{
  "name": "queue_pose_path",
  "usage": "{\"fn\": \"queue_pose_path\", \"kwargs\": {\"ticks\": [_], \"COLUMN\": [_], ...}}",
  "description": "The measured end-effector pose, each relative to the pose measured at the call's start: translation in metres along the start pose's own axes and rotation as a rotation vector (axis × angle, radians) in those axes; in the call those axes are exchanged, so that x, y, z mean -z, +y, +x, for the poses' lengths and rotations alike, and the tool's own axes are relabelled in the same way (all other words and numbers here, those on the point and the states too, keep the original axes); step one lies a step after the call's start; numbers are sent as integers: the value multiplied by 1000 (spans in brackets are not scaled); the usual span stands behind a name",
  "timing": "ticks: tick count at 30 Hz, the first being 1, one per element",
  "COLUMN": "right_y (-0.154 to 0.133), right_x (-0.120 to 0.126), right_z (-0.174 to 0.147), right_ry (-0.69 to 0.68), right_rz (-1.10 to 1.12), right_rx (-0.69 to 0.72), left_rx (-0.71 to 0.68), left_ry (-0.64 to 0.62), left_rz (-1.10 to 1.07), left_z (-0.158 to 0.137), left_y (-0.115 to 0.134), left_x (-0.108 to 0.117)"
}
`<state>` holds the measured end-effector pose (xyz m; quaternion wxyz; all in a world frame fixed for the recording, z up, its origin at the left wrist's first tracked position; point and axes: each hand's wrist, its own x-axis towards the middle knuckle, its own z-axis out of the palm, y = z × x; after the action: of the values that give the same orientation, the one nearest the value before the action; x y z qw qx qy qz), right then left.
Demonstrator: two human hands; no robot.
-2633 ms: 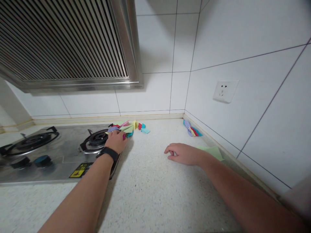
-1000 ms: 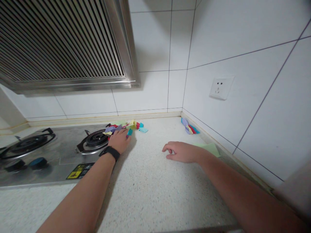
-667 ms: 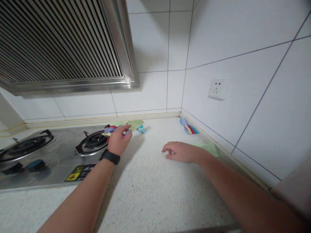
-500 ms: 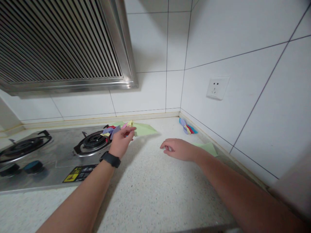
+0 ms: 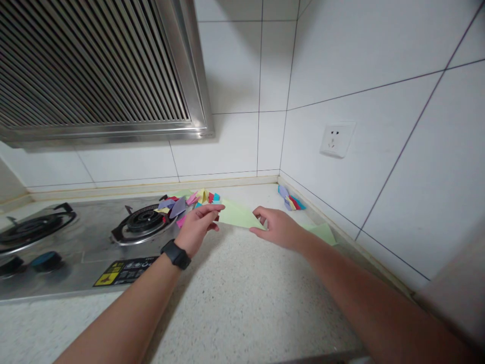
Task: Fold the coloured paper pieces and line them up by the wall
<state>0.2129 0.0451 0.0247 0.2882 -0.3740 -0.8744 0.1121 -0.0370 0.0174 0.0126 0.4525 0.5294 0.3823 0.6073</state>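
Between my two hands a pale green sheet of paper (image 5: 238, 215) is held above the speckled countertop (image 5: 242, 293). My left hand (image 5: 200, 222), with a black watch on its wrist, pinches the sheet's left end between thumb and fingers. At the right end, my right hand (image 5: 275, 226) has its thumb and fingers around the paper's corner. Just behind my left hand lies a pile of colourful folded papers (image 5: 178, 206), partly over the stove's edge. Another pale green paper (image 5: 322, 233) rests beside my right forearm, partly hidden by it.
A small bundle of folded papers (image 5: 290, 198) lies by the back right corner. To the left is a gas stove (image 5: 94, 253) with burners and knobs. A range hood (image 5: 106, 76) hangs above it. A socket (image 5: 337, 140) is on the right wall.
My left hand has brought the green sheet right and nearer, away from the colourful pile. My right hand, empty before, has closed on the sheet's right end.
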Motion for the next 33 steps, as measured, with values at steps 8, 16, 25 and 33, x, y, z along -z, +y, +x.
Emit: {"fn": "queue_pose_path", "kwargs": {"ticks": [8,16,25,33], "right_y": [6,8,-4,0], "right_x": [-6,-16,-32,-34], "right_z": [5,13,8,8], "right_ry": [80,83,-110,-151], "right_rz": [364,728,775,718], "right_rx": [-67,-214,-171,-199], "left_rx": [-135,-109,-121,-124], "left_ry": [32,-124,-301,-299], "left_rz": [-58,367,690,688], "left_z": [-3,-6,-12,-12], "left_y": [6,1,-16,-21], "left_x": [-1,-3,-18,-17]}}
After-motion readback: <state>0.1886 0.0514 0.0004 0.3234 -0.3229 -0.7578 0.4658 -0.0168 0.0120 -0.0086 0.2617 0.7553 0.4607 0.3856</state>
